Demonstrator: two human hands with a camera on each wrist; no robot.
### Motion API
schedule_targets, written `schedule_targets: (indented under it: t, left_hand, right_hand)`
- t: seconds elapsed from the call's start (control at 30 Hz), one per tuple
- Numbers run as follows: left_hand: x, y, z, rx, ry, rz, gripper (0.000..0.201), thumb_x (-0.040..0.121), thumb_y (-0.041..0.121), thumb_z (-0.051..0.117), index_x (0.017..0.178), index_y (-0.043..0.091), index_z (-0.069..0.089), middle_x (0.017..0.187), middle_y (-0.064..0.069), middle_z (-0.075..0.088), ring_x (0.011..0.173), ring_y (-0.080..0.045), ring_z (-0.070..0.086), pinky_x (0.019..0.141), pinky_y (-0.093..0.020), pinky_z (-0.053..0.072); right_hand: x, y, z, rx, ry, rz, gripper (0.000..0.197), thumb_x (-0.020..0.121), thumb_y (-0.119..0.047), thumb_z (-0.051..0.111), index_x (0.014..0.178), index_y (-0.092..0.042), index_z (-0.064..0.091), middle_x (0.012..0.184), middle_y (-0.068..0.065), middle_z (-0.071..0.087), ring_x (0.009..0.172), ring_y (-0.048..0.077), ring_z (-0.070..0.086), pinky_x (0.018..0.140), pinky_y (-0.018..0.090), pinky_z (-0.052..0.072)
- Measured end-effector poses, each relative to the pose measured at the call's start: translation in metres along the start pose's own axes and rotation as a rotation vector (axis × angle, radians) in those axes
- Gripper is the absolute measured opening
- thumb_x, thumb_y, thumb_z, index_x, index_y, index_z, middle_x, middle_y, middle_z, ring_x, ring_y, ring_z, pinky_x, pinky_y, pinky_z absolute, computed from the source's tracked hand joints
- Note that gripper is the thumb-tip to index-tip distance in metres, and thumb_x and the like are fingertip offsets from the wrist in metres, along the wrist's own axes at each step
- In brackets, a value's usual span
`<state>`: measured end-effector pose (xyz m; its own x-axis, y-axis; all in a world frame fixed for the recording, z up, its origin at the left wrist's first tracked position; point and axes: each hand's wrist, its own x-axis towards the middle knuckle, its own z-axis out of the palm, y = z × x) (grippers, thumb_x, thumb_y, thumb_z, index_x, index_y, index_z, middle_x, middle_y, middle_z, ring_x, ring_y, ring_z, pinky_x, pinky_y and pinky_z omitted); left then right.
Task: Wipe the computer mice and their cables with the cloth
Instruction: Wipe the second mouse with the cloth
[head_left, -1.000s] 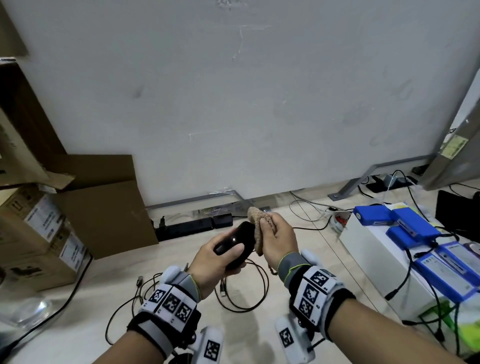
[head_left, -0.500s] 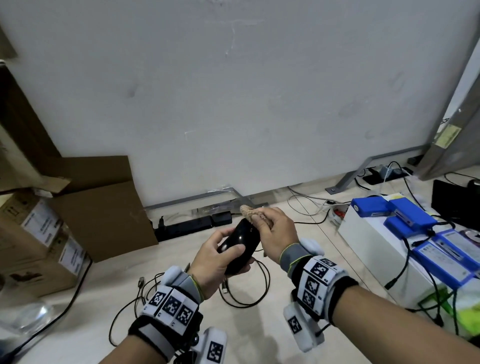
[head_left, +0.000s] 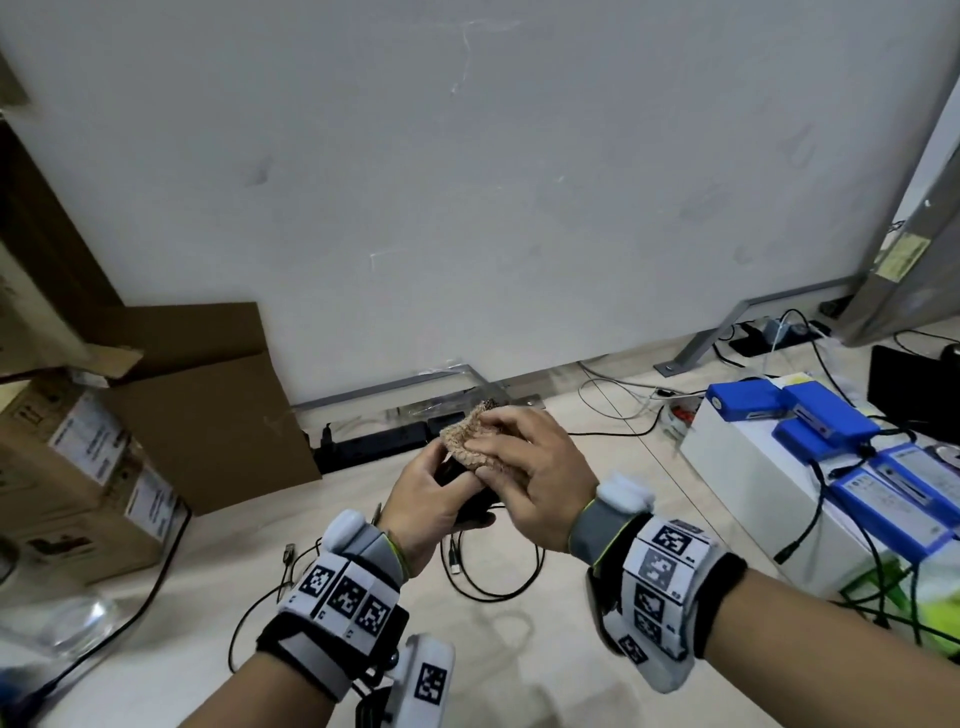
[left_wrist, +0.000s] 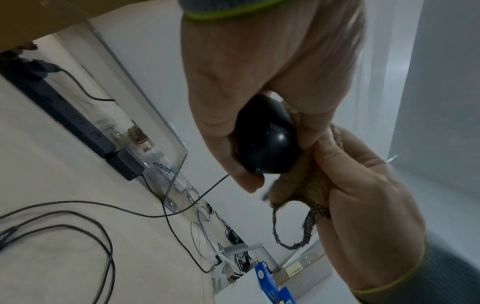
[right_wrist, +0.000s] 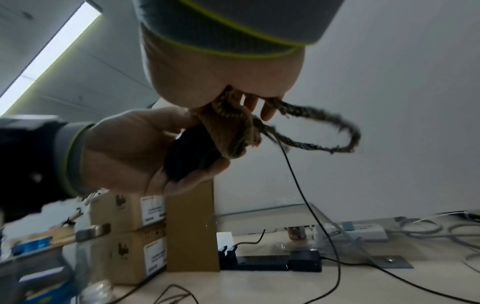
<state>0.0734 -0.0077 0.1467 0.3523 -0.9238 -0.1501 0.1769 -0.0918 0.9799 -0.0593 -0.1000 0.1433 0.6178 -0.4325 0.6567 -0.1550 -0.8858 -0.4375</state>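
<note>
My left hand (head_left: 431, 499) grips a black computer mouse (left_wrist: 265, 139) in the air above the table, fingers curled round its sides. My right hand (head_left: 524, 467) holds a bunched tan cloth (head_left: 467, 441) and presses it over the top of the mouse (right_wrist: 189, 152), which the head view mostly hides. A frayed loop of the cloth (right_wrist: 324, 131) hangs free. The thin black mouse cable (left_wrist: 182, 207) drops from the mouse front to coils on the table (head_left: 493, 577).
Cardboard boxes (head_left: 88, 467) stand at the left, a black power strip (head_left: 374, 447) lies along the wall. A white box (head_left: 769, 499) carrying blue battery packs (head_left: 810, 421) sits at the right. A clear plastic container (head_left: 57, 618) lies near the left edge.
My right hand has slid the cloth from the mouse's far end over its top, toward my left hand. The mouse is now almost hidden in the head view.
</note>
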Motion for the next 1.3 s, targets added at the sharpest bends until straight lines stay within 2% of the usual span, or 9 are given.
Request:
schedule_targets:
  t: [0.17,0.37,0.6,0.73,0.87,0.97,1.07,1.17,1.3]
  left_hand:
    - [0.0,0.003,-0.002,0.038,0.052,0.045,0.035,0.086,0.007,0.068,0.117,0.02,0.059,0.108,-0.013,0.067,0.089,-0.03,0.071,0.075,-0.05,0.059]
    - [-0.001,-0.002,0.002,0.005,0.074,0.088,0.042,0.086,0.0,0.064,0.122,0.019,0.055,0.112,-0.01,0.064,0.093,-0.022,0.068,0.076,-0.044,0.059]
    - [-0.001,-0.001,-0.009,-0.06,0.07,0.03,0.039,0.087,-0.001,0.063,0.115,0.023,0.053,0.098,-0.009,0.067,0.084,-0.026,0.068,0.079,-0.047,0.059]
    - [0.002,-0.001,-0.015,-0.085,0.09,0.023,0.045,0.085,-0.002,0.064,0.12,0.023,0.049,0.106,-0.013,0.066,0.085,-0.025,0.069,0.069,-0.038,0.059]
    - [0.0,0.001,-0.008,-0.117,-0.029,-0.006,0.059,0.072,0.019,0.076,0.125,0.025,0.049,0.102,-0.005,0.069,0.087,-0.024,0.07,0.075,-0.045,0.059]
    - [0.002,-0.003,-0.005,-0.02,-0.011,0.028,0.074,0.062,0.021,0.088,0.125,0.025,0.049,0.101,-0.004,0.07,0.087,-0.021,0.07,0.079,-0.047,0.058]
    - [0.003,-0.006,-0.005,-0.067,-0.026,0.014,0.064,0.072,0.006,0.08,0.127,0.017,0.049,0.102,-0.012,0.07,0.086,-0.026,0.07,0.069,-0.041,0.058]
    - [0.004,-0.006,-0.011,-0.18,-0.03,-0.006,0.056,0.078,0.001,0.071,0.127,0.015,0.05,0.101,-0.011,0.069,0.082,-0.026,0.07,0.063,-0.036,0.056]
    - [0.006,-0.006,-0.013,-0.224,-0.072,-0.015,0.053,0.081,-0.002,0.066,0.128,0.014,0.049,0.095,-0.009,0.069,0.08,-0.024,0.068,0.063,-0.036,0.056]
  right_hand:
    - [0.0,-0.011,0.007,0.341,0.127,0.445,0.021,0.083,-0.037,0.058,0.096,-0.027,0.071,0.119,-0.005,0.054,0.114,0.005,0.052,0.1,0.021,0.041]
    - [0.005,-0.007,0.015,0.457,0.197,0.792,0.034,0.073,-0.024,0.063,0.104,-0.036,0.059,0.098,-0.011,0.067,0.09,0.01,0.066,0.083,0.036,0.056]
    - [0.014,-0.008,-0.005,0.813,0.153,0.918,0.036,0.083,0.012,0.043,0.078,-0.019,0.06,0.077,0.002,0.064,0.073,0.019,0.057,0.062,0.028,0.048]
    - [0.014,-0.009,-0.006,0.912,0.04,0.992,0.028,0.087,0.006,0.04,0.081,-0.018,0.054,0.086,0.016,0.066,0.075,0.025,0.058,0.058,0.028,0.045]
    - [0.012,-0.005,0.001,0.502,0.108,0.868,0.02,0.08,-0.006,0.067,0.081,-0.02,0.051,0.074,0.004,0.06,0.065,0.018,0.051,0.06,0.029,0.045]
    - [0.012,-0.014,0.004,0.466,0.125,0.828,0.028,0.074,-0.015,0.076,0.091,-0.024,0.055,0.079,-0.001,0.066,0.065,0.014,0.059,0.061,0.027,0.052]
    - [0.013,-0.022,0.0,0.742,0.046,0.874,0.026,0.074,-0.022,0.081,0.092,-0.015,0.064,0.077,0.003,0.065,0.058,0.01,0.058,0.049,0.022,0.046]
    - [0.013,-0.024,-0.008,1.146,-0.05,0.985,0.033,0.086,-0.036,0.063,0.103,-0.008,0.065,0.072,0.003,0.062,0.05,0.009,0.054,0.047,0.023,0.042]
    - [0.011,-0.024,-0.007,1.201,-0.074,1.024,0.027,0.085,-0.025,0.057,0.102,-0.006,0.066,0.075,0.007,0.067,0.058,0.017,0.061,0.054,0.029,0.048]
